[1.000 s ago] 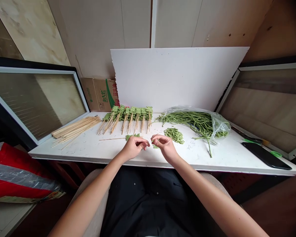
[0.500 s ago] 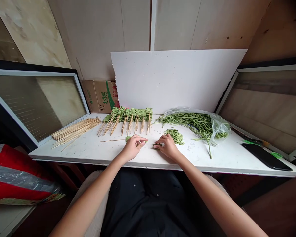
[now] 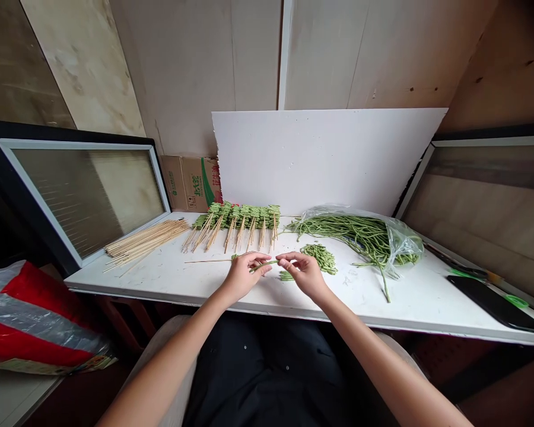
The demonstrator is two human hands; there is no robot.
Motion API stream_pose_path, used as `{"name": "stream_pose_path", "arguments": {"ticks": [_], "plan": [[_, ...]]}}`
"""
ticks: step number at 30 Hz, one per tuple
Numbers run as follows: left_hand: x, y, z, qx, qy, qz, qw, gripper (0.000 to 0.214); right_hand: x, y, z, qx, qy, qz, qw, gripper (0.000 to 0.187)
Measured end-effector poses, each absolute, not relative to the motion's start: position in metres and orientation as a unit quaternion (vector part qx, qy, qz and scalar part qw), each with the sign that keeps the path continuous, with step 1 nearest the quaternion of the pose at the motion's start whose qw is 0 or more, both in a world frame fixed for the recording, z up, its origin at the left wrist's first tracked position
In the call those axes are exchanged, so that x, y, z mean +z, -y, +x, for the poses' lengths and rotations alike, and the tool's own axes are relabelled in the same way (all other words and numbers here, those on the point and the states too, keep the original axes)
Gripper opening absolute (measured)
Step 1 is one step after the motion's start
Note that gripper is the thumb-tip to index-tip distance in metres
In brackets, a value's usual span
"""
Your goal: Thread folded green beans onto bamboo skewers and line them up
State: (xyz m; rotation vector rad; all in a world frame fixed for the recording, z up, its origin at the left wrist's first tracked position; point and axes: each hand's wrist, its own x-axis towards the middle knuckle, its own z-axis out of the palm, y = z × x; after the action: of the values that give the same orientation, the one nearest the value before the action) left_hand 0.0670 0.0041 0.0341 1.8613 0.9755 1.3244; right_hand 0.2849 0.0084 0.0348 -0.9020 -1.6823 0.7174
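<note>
My left hand (image 3: pixel 245 274) is closed, pinching a thin green long bean piece (image 3: pixel 269 263) at the middle of the table. The fingers of my right hand (image 3: pixel 306 275) are pinched on the other end of that bean, almost meeting my left fingertips. Just behind my left hand lies a bamboo skewer (image 3: pixel 208 261) with green pieces at its right end, partly hidden by the hand. A few short bean pieces (image 3: pixel 286 276) rest beside my right thumb. Behind my right hand is a heap of cut bean pieces (image 3: pixel 320 260).
Several bundles of bean skewers (image 3: pixel 244 218) are lined up at the back. Loose bamboo skewers (image 3: pixel 149 238) lie to the left. Long beans (image 3: pixel 351 228) spill from a clear plastic bag (image 3: pixel 403 237) at right. A black phone (image 3: pixel 493 301) lies near the right edge.
My right hand has lifted from the short pieces and moved left and up to the bean at my left hand. The hands are now nearly touching. The whole view has shifted slightly.
</note>
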Motion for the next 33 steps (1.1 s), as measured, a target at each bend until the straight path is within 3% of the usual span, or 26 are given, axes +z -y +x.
{"name": "stream_pose_path", "arguments": {"ticks": [3, 10, 13, 24, 26, 29, 33], "plan": [[0.035, -0.005, 0.065, 0.501, -0.383, 0.712, 0.308, 0.023, 0.038, -0.008, 0.288, 0.278, 0.705, -0.380, 0.531, 0.030], [0.037, 0.000, 0.066, 0.494, -0.354, 0.752, 0.256, 0.018, 0.048, 0.008, 0.281, 0.081, 0.797, -0.298, 0.518, 0.012], [0.038, 0.003, 0.068, 0.488, -0.331, 0.771, 0.238, 0.015, 0.048, 0.012, 0.278, 0.066, 0.801, -0.284, 0.522, 0.013], [0.037, 0.006, 0.074, 0.536, -0.295, 0.738, 0.285, 0.019, 0.018, -0.002, 0.266, 0.345, 0.675, -0.305, 0.577, 0.027], [0.036, 0.007, 0.076, 0.539, -0.312, 0.734, 0.273, 0.020, 0.019, -0.001, 0.268, 0.282, 0.686, -0.314, 0.593, 0.022], [0.037, 0.008, 0.076, 0.505, -0.353, 0.735, 0.284, 0.022, 0.028, 0.001, 0.275, 0.093, 0.744, -0.304, 0.588, 0.009], [0.039, 0.008, 0.073, 0.446, -0.391, 0.739, 0.319, 0.025, 0.039, 0.004, 0.283, -0.081, 0.808, -0.253, 0.526, 0.021]]}}
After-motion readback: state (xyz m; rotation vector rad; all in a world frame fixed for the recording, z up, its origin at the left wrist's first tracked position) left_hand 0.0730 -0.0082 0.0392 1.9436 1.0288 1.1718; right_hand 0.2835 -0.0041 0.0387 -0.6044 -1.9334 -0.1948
